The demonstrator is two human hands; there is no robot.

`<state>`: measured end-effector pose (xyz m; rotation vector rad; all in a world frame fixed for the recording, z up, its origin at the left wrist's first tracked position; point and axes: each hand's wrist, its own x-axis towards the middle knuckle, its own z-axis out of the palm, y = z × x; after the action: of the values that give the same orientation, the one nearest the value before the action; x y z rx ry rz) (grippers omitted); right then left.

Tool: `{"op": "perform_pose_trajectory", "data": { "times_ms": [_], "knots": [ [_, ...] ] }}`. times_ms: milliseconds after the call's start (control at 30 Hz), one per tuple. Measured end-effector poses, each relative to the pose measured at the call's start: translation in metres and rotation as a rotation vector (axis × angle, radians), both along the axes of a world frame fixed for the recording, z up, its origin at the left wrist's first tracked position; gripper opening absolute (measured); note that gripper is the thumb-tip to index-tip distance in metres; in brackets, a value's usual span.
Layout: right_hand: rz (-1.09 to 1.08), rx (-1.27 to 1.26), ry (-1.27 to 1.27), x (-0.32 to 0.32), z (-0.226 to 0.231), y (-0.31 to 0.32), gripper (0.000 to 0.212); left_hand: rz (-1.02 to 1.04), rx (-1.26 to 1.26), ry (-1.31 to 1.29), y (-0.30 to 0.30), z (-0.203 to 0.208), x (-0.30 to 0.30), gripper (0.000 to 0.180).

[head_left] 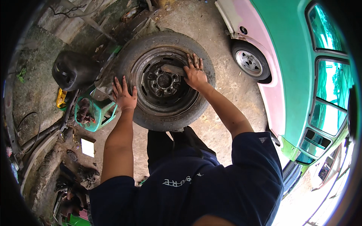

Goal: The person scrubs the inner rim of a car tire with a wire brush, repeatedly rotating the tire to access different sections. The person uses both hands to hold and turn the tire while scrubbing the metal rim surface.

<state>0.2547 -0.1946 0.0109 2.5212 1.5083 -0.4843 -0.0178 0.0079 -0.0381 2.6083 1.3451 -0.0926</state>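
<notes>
A black car tyre (169,39) mounted on a dirty steel wheel rim (164,80) sits in front of me, face up. My left hand (125,95) lies on its left sidewall with the fingers spread, holding nothing. On the right side of the wheel, my right hand (195,74) rests over the rim edge, fingers pointing away from me. A flat brownish bar (172,70) sticks out from under that hand toward the hub, seemingly held by the thumb and palm; its exact kind is not clear. What supports the wheel is mostly hidden beneath it.
Left of the wheel are a green plastic stool (92,126) with dark items on it and a black plastic container (73,70). A white square piece (88,147) lies on the floor. A green and pink vehicle (290,49) stands at the right.
</notes>
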Motion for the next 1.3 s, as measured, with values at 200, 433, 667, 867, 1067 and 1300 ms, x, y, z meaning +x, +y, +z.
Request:
{"op": "perform_pose_trajectory", "data": {
  "times_ms": [200,433,667,867,1067,1300],
  "knots": [
    [-0.037,0.012,0.017,-0.004,-0.003,0.001,0.049,0.003,-0.024,0.042,0.000,0.004,0.002,0.072],
    [-0.073,0.040,0.063,-0.005,-0.003,0.001,0.049,0.004,-0.018,0.069,0.000,0.004,0.002,0.072],
    [-0.156,0.152,0.099,-0.009,-0.007,0.006,0.051,0.008,-0.019,0.071,0.000,0.003,0.002,0.072],
    [-0.248,0.163,0.149,0.000,0.003,0.025,0.052,0.000,0.002,0.054,-0.001,0.004,0.002,0.072],
    [-0.130,0.178,0.167,-0.020,0.023,0.005,0.052,0.019,-0.040,0.028,0.001,0.003,0.002,0.073],
    [-0.206,0.173,0.180,-0.023,0.009,-0.018,0.051,0.002,-0.005,0.000,0.000,-0.002,-0.001,0.072]
  ]
}}
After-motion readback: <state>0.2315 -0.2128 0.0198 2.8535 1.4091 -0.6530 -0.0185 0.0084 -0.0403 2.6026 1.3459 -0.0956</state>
